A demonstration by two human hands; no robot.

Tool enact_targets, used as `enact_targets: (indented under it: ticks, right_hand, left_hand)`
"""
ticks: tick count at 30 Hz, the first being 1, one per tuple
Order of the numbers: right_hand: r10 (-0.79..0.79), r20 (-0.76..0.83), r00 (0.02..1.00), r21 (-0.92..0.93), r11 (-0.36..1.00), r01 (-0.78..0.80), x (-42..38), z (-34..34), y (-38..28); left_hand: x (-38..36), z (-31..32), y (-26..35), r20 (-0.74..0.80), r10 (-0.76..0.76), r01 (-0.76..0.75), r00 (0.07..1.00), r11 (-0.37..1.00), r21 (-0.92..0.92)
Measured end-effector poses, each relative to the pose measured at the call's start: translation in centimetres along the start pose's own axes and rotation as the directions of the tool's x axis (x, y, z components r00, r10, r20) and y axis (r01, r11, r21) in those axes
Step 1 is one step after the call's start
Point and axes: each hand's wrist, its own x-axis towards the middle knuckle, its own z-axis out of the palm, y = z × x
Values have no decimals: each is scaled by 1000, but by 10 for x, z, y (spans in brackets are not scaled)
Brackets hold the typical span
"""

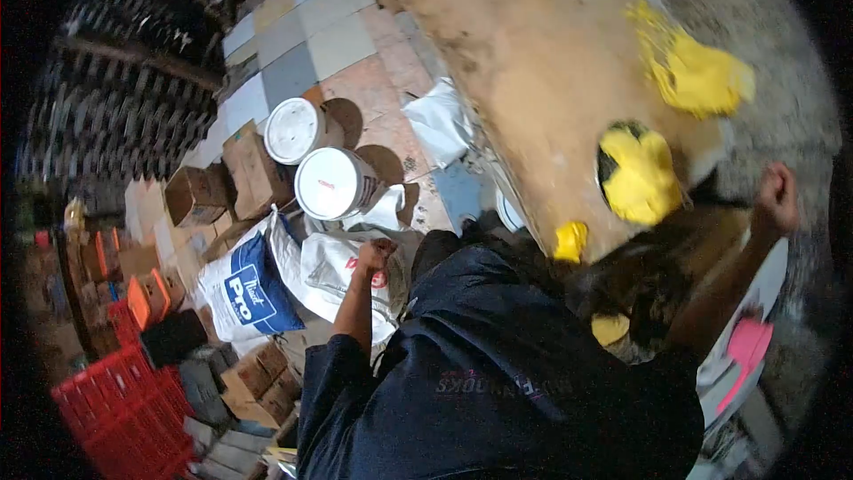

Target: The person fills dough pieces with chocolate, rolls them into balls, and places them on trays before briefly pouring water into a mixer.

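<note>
My left hand (378, 254) is curled into a loose fist above a white sack with red print (330, 268), with nothing visible in it. A white and blue sack (258, 286) lies beside it. My right hand (779, 198) is raised at the right, also closed, and no object shows in it. Nearest to it is a round dark container (609, 169) heaped with a yellow mass (641, 185). More yellow material (702, 76) is spread near the board's edge, and a small yellow lump (571, 241) lies closer to my body.
A large wooden board (515, 44) stretches away in front. Two white lidded buckets (330, 183) stand on the tiled floor (338, 27), near cardboard boxes (256, 169). Red crates (124, 409) are at lower left. A pink scoop-like item (749, 345) lies at right.
</note>
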Motion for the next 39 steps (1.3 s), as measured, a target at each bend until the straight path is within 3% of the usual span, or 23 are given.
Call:
enact_targets:
  ticks: [3, 5, 6, 7, 9, 10, 11, 12, 13, 15, 16, 19, 20, 22, 24, 26, 27, 28, 30, 34, 36, 37, 39]
  right_hand:
    - [-159, 174, 972, 134, 982, 137, 47, 123, -146]
    - [-514, 124, 849, 236, 846, 478, 67, 196, -231]
    - [-475, 191, 859, 114, 880, 461, 66, 231, -261]
    - [-406, 235, 883, 379, 875, 301, 67, 259, -291]
    - [-352, 288, 891, 510, 843, 168, 70, 324, -326]
    - [-344, 317, 884, 534, 835, 134, 70, 362, -333]
    - [-325, 351, 878, 550, 830, 87, 71, 400, -341]
    - [-293, 395, 871, 562, 827, 24, 75, 433, -352]
    - [-228, 494, 839, 568, 816, -112, 83, 457, -367]
    - [-67, 644, 762, 423, 861, -281, 95, 512, -384]
    - [-155, 611, 776, 441, 881, -171, 115, 522, -411]
    - [-330, 456, 827, 535, 844, 41, 166, 567, -469]
    - [-366, 390, 845, 569, 817, 92, 179, 586, -480]
    - [-295, 420, 858, 537, 843, 27, 210, 628, -490]
    - [-246, 404, 881, 498, 867, 14, 247, 675, -495]
    - [-231, 383, 894, 452, 891, 36, 289, 719, -509]
    - [-235, 384, 893, 417, 907, 59, 313, 742, -519]
    - [-246, 384, 890, 379, 921, 91, 339, 765, -532]
    - [-297, 396, 869, 296, 937, 185, 400, 808, -564]
    - [-425, 386, 819, 222, 904, 364, 527, 906, -662]
    - [-437, 312, 843, 277, 891, 359, 567, 977, -714]
    - [-437, 280, 855, 302, 885, 353, 581, 1015, -737]
    - [-586, 166, 793, 557, 719, 415, 601, 1116, -781]
  left_hand:
    - [43, -39, -25, 19, -315, 316, 949, 946, -72]
    - [59, -68, -29, -114, -269, 253, 956, 958, -134]
    - [66, -71, -58, -89, -254, 235, 963, 955, -182]
    - [77, -79, -82, 47, -358, 361, 933, 927, -106]
    - [93, -77, -161, 30, -24, 26, 999, 997, -68]
    - [111, -58, -226, 78, 430, -416, 899, 787, 456]
    - [109, -97, -201, -13, -51, 53, 999, 992, 113]
    - [124, -113, -204, -233, -167, 190, 958, 979, 77]
    - [128, -153, -198, 1, -478, 470, 878, 862, -188]
    - [157, -207, -211, 71, -656, 655, 751, 728, -203]
    - [178, -209, -265, 28, -487, 488, 873, 873, -9]
    - [248, -328, -244, 32, -448, 448, 893, 894, 23]
    - [285, -356, -249, -95, -344, 349, 934, 936, 49]
    - [360, -428, -236, -97, -425, 426, 900, 905, -2]
    - [450, -479, -251, -242, -349, 353, 906, 935, -25]
    - [541, -518, -275, -322, -390, 310, 863, 911, -271]
    - [577, -537, -285, -460, -182, 11, 869, 936, -351]
    - [591, -584, -244, -410, -318, 107, 855, 881, -461]
    - [644, -609, -273, -395, -345, 213, 852, 916, -339]
    - [664, -634, -354, -230, -238, 248, 944, 969, 16]
    - [649, -638, -437, -156, -57, 8, 986, 953, -304]
    - [621, -656, -433, -112, -352, 335, 929, 930, -150]
    - [593, -684, -438, -79, -663, 634, 744, 738, -231]
